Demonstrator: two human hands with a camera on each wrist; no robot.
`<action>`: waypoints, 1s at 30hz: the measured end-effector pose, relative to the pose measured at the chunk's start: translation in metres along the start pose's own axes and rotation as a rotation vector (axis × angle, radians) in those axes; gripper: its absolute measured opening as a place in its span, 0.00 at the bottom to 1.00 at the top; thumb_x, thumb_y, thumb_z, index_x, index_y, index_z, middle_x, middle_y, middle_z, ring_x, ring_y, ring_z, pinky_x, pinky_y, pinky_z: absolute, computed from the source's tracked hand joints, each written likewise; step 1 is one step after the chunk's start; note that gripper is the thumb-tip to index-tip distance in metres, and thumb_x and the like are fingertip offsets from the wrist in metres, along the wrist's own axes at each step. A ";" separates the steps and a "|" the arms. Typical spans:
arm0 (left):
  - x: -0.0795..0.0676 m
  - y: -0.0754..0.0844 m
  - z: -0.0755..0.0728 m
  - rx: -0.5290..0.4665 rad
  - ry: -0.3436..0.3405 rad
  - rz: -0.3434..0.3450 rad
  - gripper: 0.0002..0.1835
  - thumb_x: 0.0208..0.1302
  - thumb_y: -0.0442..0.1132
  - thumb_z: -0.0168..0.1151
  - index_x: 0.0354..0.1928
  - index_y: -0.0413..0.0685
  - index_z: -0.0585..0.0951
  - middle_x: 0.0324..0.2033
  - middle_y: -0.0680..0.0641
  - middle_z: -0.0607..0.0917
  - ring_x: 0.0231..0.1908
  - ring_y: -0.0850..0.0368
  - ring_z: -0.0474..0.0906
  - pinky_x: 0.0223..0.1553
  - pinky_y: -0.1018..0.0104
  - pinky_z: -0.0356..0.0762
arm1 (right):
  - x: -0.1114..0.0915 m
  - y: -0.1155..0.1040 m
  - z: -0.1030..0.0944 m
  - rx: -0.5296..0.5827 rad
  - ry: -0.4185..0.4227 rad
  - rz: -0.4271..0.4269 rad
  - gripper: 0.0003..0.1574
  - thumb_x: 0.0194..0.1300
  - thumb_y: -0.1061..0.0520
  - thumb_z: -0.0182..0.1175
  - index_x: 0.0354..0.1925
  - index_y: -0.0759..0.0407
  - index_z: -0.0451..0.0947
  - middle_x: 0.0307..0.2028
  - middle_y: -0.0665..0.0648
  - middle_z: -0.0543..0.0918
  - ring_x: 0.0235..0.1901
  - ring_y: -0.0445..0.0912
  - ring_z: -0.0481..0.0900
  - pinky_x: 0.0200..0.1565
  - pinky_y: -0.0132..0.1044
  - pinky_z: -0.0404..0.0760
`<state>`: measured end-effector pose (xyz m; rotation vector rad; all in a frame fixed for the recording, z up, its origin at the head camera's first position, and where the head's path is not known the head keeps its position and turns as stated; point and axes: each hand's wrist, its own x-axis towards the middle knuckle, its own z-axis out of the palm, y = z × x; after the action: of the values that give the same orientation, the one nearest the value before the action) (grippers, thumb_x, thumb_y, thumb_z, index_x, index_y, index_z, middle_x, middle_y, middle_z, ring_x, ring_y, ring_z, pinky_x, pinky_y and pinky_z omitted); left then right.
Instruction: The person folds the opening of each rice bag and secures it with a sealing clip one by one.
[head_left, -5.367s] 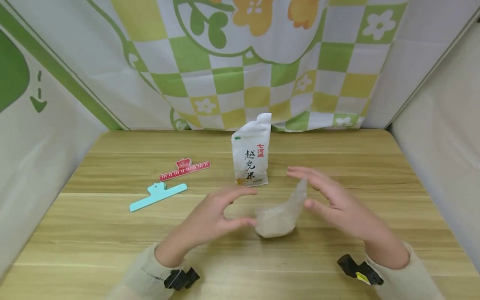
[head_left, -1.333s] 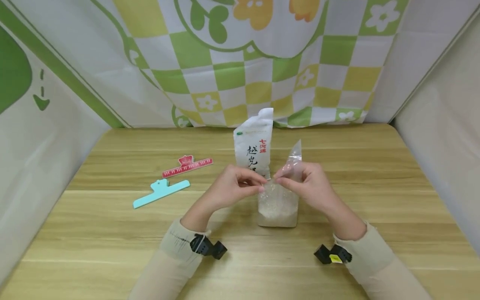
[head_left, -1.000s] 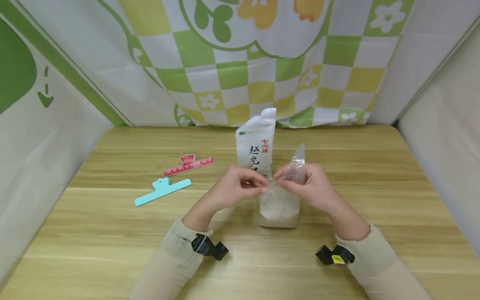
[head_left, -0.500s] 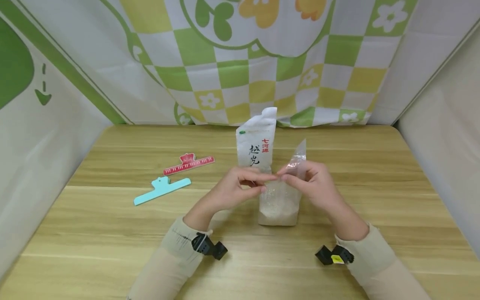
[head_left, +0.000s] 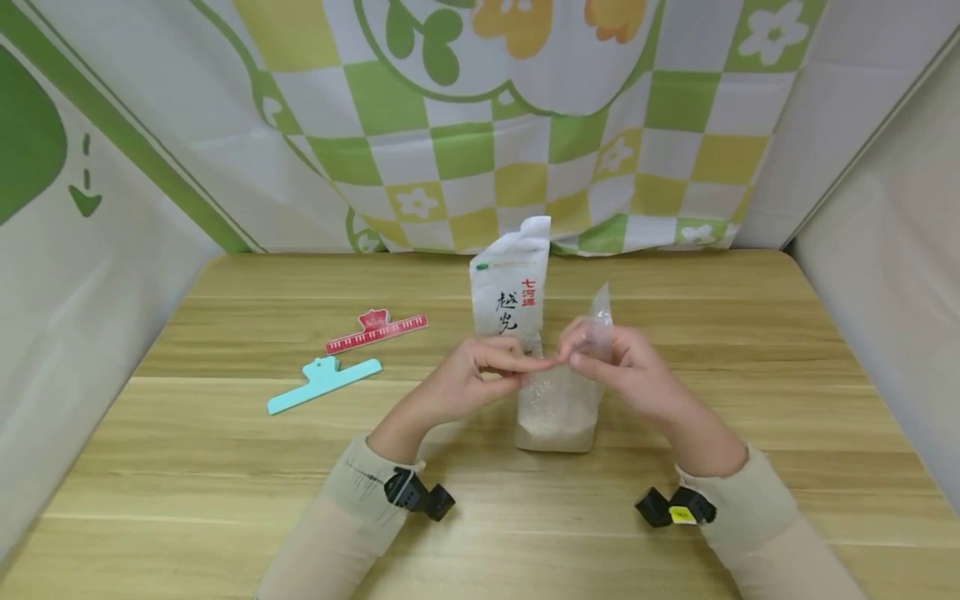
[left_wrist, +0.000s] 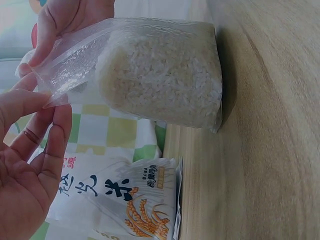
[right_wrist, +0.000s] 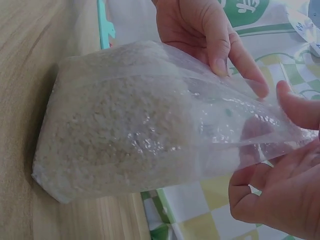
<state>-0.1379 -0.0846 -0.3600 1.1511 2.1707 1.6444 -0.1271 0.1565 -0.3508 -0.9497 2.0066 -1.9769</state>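
Observation:
A clear plastic bag of rice stands upright on the table, its lower part filled with white grains. My left hand pinches the left side of the bag's top between thumb and fingers, with the index finger stretched toward the right hand. Thumb and fingers of my right hand grip the bag's right side, and a pointed plastic corner rises above them. The fingertips of both hands nearly meet at the bag's upper part. Behind the left hand, a white printed rice bag stands upright, its lower part hidden in the head view.
To the left lie a red clip with a piano-key pattern and a turquoise clip. A green, yellow and white checked cloth hangs behind the wooden table. Pale fabric walls flank both sides.
Both hands, apart around the slumped clear bag at first, now hold its top while it stands taller. Lately the left index finger has extended rightward, and the right fingers have shifted slightly.

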 end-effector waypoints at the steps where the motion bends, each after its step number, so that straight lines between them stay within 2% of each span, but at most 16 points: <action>1: 0.000 0.000 0.000 0.000 -0.002 -0.001 0.16 0.64 0.25 0.60 0.53 0.37 0.84 0.26 0.50 0.75 0.29 0.62 0.66 0.31 0.72 0.66 | 0.000 0.000 -0.001 0.007 -0.016 0.009 0.13 0.72 0.70 0.50 0.39 0.58 0.80 0.43 0.46 0.80 0.47 0.41 0.77 0.52 0.32 0.78; 3: -0.001 0.001 0.001 0.001 -0.001 -0.004 0.15 0.64 0.25 0.60 0.53 0.37 0.84 0.26 0.50 0.75 0.29 0.62 0.66 0.32 0.72 0.66 | -0.001 -0.001 -0.002 0.008 -0.031 0.021 0.13 0.72 0.70 0.49 0.40 0.59 0.79 0.44 0.48 0.80 0.48 0.42 0.77 0.53 0.33 0.77; 5: -0.001 0.001 0.001 0.001 0.001 -0.004 0.15 0.64 0.25 0.60 0.52 0.37 0.84 0.26 0.49 0.75 0.30 0.62 0.66 0.32 0.72 0.66 | -0.001 -0.003 -0.001 -0.012 -0.009 0.034 0.12 0.71 0.70 0.51 0.40 0.58 0.80 0.45 0.48 0.80 0.48 0.42 0.77 0.53 0.32 0.77; 11: -0.001 0.000 0.001 0.004 0.002 -0.002 0.15 0.65 0.26 0.60 0.52 0.36 0.84 0.26 0.49 0.75 0.29 0.62 0.65 0.31 0.72 0.66 | -0.004 -0.007 0.002 -0.090 0.187 0.001 0.20 0.62 0.75 0.59 0.34 0.51 0.84 0.42 0.45 0.82 0.46 0.40 0.78 0.44 0.29 0.81; 14: -0.001 -0.001 0.001 0.005 0.001 0.006 0.15 0.65 0.26 0.60 0.53 0.36 0.83 0.27 0.50 0.74 0.30 0.61 0.65 0.32 0.71 0.66 | -0.002 -0.007 0.002 -0.073 0.222 -0.061 0.22 0.58 0.78 0.59 0.33 0.52 0.85 0.39 0.45 0.83 0.43 0.40 0.77 0.41 0.28 0.81; 17: -0.001 -0.002 0.001 0.001 -0.001 0.014 0.16 0.65 0.26 0.60 0.54 0.37 0.83 0.26 0.50 0.73 0.30 0.61 0.64 0.32 0.71 0.65 | 0.000 -0.006 -0.001 -0.044 0.195 -0.136 0.21 0.58 0.79 0.59 0.33 0.54 0.86 0.37 0.46 0.83 0.42 0.41 0.77 0.40 0.27 0.80; 20: -0.002 -0.003 0.001 -0.001 -0.004 0.021 0.16 0.65 0.26 0.60 0.55 0.37 0.82 0.26 0.51 0.72 0.30 0.61 0.64 0.32 0.71 0.64 | 0.001 -0.004 -0.004 0.004 0.150 -0.169 0.20 0.60 0.78 0.59 0.34 0.54 0.87 0.37 0.46 0.83 0.43 0.41 0.77 0.41 0.28 0.79; 23: -0.002 -0.004 0.001 0.007 -0.010 0.027 0.16 0.65 0.26 0.60 0.55 0.36 0.82 0.25 0.51 0.72 0.29 0.61 0.64 0.32 0.70 0.64 | 0.000 -0.004 -0.006 0.013 0.119 -0.141 0.19 0.64 0.75 0.58 0.35 0.53 0.86 0.38 0.45 0.82 0.44 0.41 0.76 0.43 0.30 0.77; 30: -0.003 -0.003 0.000 0.060 -0.026 0.027 0.16 0.66 0.26 0.59 0.55 0.38 0.83 0.26 0.51 0.70 0.30 0.61 0.64 0.33 0.69 0.65 | -0.003 -0.008 -0.004 -0.016 0.038 -0.013 0.13 0.72 0.70 0.49 0.38 0.56 0.77 0.47 0.48 0.78 0.52 0.44 0.74 0.54 0.34 0.75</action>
<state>-0.1371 -0.0864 -0.3632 1.2163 2.2120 1.5757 -0.1241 0.1621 -0.3442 -0.9380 2.0446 -2.0038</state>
